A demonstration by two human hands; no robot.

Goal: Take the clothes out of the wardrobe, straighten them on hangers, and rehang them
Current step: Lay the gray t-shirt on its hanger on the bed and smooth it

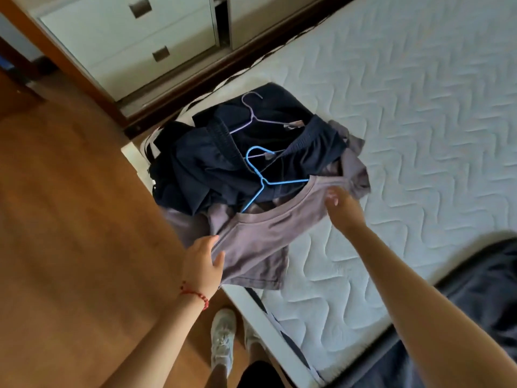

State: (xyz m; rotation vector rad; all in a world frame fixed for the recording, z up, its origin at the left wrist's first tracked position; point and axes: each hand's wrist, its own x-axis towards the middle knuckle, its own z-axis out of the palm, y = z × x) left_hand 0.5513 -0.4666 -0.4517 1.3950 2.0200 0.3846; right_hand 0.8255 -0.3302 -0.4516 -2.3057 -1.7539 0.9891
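Note:
A mauve-grey T-shirt [257,236] lies on the near corner of the mattress with a blue hanger [263,180] poking out of its neck opening. My left hand [202,264] pinches the shirt's left shoulder. My right hand [342,207] grips the right shoulder near the collar. Behind the shirt sits a heap of dark navy clothes [223,163], and a lilac hanger [253,116] rests on top of it.
A white quilted mattress [405,135] fills the right side. A dark blanket [475,303] covers its near right corner. Wooden floor [70,219] lies to the left. The white wardrobe drawers [126,46] stand at the back. My feet in pale shoes [222,340] are by the bed edge.

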